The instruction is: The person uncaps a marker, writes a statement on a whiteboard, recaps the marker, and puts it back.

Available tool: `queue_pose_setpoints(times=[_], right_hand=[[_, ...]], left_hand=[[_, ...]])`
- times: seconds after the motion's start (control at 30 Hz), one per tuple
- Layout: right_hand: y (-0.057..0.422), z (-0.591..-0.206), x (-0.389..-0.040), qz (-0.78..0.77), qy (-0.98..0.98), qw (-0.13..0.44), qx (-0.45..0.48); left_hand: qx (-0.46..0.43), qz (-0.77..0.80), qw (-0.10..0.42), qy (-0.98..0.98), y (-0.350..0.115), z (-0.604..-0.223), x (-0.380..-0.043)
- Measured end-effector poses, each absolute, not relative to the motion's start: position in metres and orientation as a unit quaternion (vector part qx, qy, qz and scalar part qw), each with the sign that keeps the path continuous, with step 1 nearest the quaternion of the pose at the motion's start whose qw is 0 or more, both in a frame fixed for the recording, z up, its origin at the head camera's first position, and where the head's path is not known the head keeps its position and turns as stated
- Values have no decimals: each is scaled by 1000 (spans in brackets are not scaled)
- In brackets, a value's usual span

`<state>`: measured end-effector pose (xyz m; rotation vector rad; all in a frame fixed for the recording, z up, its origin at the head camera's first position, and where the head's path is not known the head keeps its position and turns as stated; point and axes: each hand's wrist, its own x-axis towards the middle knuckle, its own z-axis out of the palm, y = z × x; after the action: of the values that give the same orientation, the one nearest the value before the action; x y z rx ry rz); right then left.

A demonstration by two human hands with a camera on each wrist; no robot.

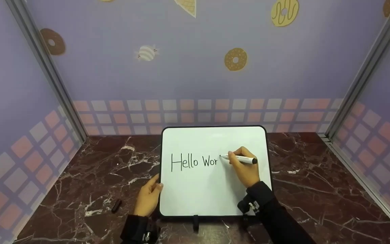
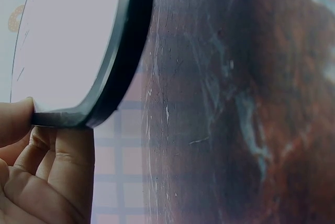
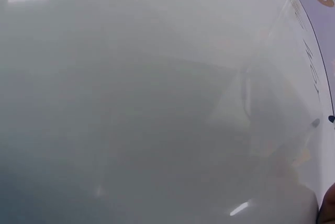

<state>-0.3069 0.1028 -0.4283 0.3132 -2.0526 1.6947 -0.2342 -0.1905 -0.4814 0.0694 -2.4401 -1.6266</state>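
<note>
A black-framed whiteboard [image 1: 195, 196] stands tilted back on the table, with "Hello Wor" written on it in black. My left hand [image 1: 148, 196] grips its left edge, the thumb on the front and the other fingers behind the frame, as the left wrist view shows at the board's corner [image 2: 63, 116]. Between the thumb and fingers of my right hand [image 1: 245, 169] is a white marker [image 1: 244, 159] with a black end. Its tip is at the board surface, just right of the letter "r". In the right wrist view the board's glossy face [image 3: 157, 103] fills most of the picture.
On the dark red marbled table [image 1: 317, 183], left of my left hand, lies a small black marker cap [image 1: 116, 205]. A black foot [image 1: 196, 223] sticks out below the board's lower edge. Purple patterned walls [image 1: 195, 78] enclose the table at the back and sides.
</note>
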Motion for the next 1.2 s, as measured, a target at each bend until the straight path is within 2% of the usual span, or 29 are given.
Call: queue_pose_setpoints(times=[0.07, 0.47, 0.87, 1.2], right_hand=[[104, -431, -313, 615, -744, 233, 121], [97, -405, -295, 614, -748, 218, 126], [103, -431, -314, 592, -765, 223, 124], [106, -435, -311, 603, -764, 193, 125]], left_hand=[[18, -557, 103, -824, -191, -481, -234], [26, -558, 100, -824, -190, -481, -235], [31, -560, 100, -822, -190, -481, -235], [20, -550, 106, -828, -189, -479, -233]])
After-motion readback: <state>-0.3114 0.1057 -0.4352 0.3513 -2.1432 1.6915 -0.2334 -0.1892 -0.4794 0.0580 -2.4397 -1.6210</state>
